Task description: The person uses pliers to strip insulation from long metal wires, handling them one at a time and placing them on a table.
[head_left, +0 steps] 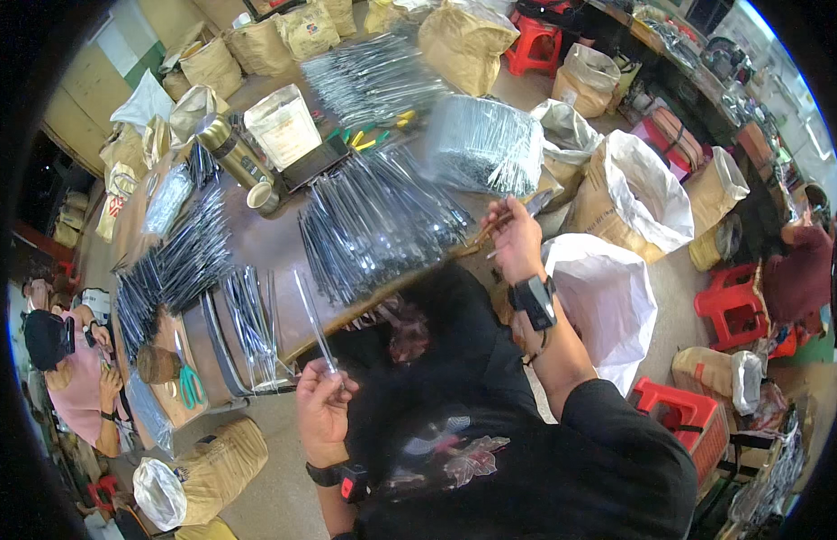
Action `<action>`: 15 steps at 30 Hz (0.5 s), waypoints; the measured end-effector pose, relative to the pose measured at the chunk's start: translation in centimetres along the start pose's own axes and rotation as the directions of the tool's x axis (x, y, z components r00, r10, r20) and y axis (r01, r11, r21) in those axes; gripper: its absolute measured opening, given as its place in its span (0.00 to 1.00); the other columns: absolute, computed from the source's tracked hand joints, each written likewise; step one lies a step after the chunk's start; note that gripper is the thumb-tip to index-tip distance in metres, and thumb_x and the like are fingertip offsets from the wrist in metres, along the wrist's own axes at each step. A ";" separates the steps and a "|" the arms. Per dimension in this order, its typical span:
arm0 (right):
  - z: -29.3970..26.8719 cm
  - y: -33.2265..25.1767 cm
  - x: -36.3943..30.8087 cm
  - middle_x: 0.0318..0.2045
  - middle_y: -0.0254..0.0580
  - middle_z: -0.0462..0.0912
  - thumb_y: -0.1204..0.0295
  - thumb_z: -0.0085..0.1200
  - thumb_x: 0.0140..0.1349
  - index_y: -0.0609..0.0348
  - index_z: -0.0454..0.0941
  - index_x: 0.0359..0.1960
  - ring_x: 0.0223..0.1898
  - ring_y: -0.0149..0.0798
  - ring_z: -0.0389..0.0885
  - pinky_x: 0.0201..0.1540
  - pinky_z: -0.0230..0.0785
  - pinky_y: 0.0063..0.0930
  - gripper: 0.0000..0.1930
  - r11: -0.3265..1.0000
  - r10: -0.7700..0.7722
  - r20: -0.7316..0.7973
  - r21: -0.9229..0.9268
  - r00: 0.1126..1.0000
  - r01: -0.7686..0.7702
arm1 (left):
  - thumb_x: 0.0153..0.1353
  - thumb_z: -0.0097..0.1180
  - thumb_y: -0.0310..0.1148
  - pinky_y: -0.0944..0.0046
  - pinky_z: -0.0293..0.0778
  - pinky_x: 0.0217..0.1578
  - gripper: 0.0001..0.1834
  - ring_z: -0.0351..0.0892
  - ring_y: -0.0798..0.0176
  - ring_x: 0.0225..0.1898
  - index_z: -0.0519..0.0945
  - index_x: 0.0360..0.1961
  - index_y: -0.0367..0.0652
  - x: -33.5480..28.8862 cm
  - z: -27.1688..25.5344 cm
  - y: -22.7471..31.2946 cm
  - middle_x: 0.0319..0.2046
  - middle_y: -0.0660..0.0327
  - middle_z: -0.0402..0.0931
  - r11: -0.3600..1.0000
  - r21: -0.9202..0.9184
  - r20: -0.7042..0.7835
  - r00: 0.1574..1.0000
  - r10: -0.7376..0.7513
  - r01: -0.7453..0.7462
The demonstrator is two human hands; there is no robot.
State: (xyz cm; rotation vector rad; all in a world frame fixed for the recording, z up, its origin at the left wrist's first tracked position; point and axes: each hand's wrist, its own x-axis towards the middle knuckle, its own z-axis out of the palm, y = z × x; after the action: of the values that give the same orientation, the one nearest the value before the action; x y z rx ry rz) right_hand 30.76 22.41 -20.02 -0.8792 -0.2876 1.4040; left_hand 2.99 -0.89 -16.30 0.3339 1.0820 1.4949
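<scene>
Your left hand (pixel 321 407) pinches a clear narrow sleeve (pixel 314 322) off the desk's (pixel 256 241) near edge while your right hand's (pixel 514 238) fingers grip a thin stick (pixel 487 231).

Two hands show, the left hand (pixel 321 409) and the right hand (pixel 516 238), each with one wrist device. On the table (pixel 256 247) stand one metal flask (pixel 231 149), one small cup (pixel 263 197) and one pair of green-handled scissors (pixel 192 385). Three red plastic stools (pixel 730 310) are visible. The packed slender sticks (pixel 373 225) are too many to count.
</scene>
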 end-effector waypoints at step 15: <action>0.0 -2.5 -0.1 0.24 0.38 0.76 0.71 0.53 0.57 0.63 0.73 0.30 0.24 0.31 0.72 0.28 0.68 0.26 0.07 0.977 0.109 0.056 -0.189 0.992 -0.097 | 0.51 0.53 0.21 0.77 0.71 0.20 0.10 0.77 0.66 0.22 0.73 0.37 0.37 0.0 0.1 -0.4 0.25 0.59 0.75 1.000 0.019 0.016 1.000 0.006 -0.006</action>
State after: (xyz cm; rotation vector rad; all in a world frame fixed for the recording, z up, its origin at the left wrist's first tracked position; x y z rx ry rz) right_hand 32.54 22.55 -18.28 -1.0141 -0.4341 1.5218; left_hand 3.26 -0.89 -16.55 0.3615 1.0841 1.4859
